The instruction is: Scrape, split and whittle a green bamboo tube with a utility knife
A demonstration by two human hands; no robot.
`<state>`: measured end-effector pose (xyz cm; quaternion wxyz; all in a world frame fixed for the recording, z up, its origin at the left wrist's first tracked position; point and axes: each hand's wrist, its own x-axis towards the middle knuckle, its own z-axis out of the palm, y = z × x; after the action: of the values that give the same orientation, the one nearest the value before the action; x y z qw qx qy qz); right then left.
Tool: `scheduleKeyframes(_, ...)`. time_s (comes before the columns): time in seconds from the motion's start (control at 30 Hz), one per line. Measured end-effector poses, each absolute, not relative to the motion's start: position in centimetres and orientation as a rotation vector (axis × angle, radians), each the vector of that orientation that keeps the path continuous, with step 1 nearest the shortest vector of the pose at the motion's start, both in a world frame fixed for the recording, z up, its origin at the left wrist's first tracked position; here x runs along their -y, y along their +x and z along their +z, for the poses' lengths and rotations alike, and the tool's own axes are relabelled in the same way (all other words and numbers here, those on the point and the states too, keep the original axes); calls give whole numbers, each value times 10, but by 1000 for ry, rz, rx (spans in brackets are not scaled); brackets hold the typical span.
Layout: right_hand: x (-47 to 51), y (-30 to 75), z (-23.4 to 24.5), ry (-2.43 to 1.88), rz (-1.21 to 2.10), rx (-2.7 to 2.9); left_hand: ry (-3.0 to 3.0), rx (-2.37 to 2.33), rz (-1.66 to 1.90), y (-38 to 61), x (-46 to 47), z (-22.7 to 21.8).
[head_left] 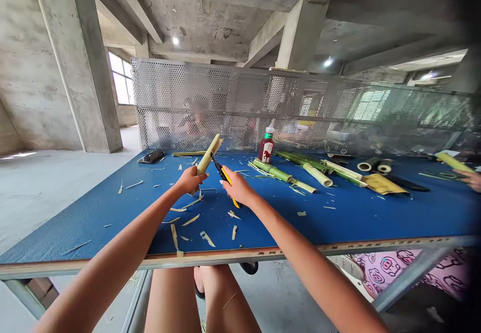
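My left hand (190, 180) is closed around the lower end of a pale split bamboo piece (209, 155), which tilts up and to the right above the table. In my right hand (237, 186) is a yellow and black utility knife (225, 175), the fingers wrapped round its handle. The knife's front end lies close to the bamboo's right side; I cannot tell whether the blade touches it. Thin bamboo shavings (191, 220) are scattered on the blue tabletop (131, 217) below and around both hands.
A dark phone (151, 157) lies at the back left. Behind my hands stand a red-brown bottle (266, 146) and a perforated metal screen (169, 102). Green bamboo lengths (272, 170) lie to the right, near a curved yellowish bamboo piece (385, 184). Another person's hand (469, 178) shows at far right.
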<state>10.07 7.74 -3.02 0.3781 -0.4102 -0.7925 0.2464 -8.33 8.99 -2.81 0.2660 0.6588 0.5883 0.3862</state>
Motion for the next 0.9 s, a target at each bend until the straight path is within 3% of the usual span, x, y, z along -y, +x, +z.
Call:
scheduleKeyframes(0.13,-78,106,-22,-957,835,1888,1648,-1464,1122,-83,-87,-21)
scheduleKeyframes(0.37,-77,113,-23,-1162,29,2015,1695,-1499,1118,-85,-86,-19)
scheduleKeyframes(0.9,-62,107,-14,-1394,-181,2160,1947,-1620,1130,-89,-80,-15)
